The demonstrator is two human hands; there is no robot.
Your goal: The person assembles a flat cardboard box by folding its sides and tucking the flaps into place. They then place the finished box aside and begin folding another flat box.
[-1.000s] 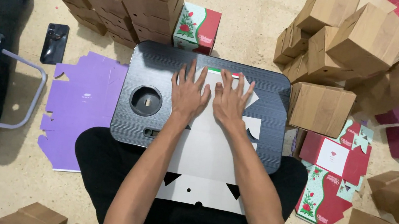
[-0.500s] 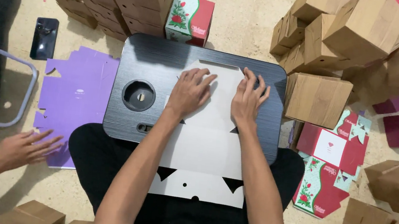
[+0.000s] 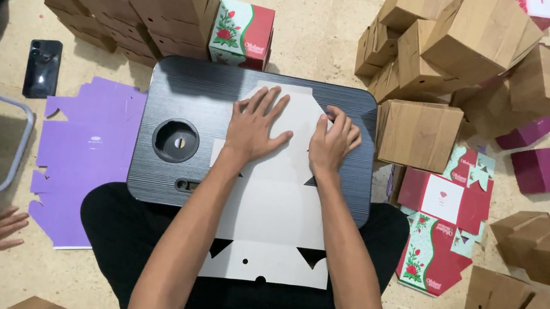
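Left hand (image 3: 255,126) lies flat, fingers spread, palm pressing the white die-cut carton blank (image 3: 273,202) onto the black lap desk (image 3: 179,88); it grips nothing. Right hand (image 3: 333,140) sits just beside it, fingers curled over the blank's right edge near the desk's right side, seemingly pinching a flap. The blank runs from the desk's far edge down over the lap. A crisp fold probably needs the flat palm anchoring the panel while the curled fingers draw the flap along its scored line.
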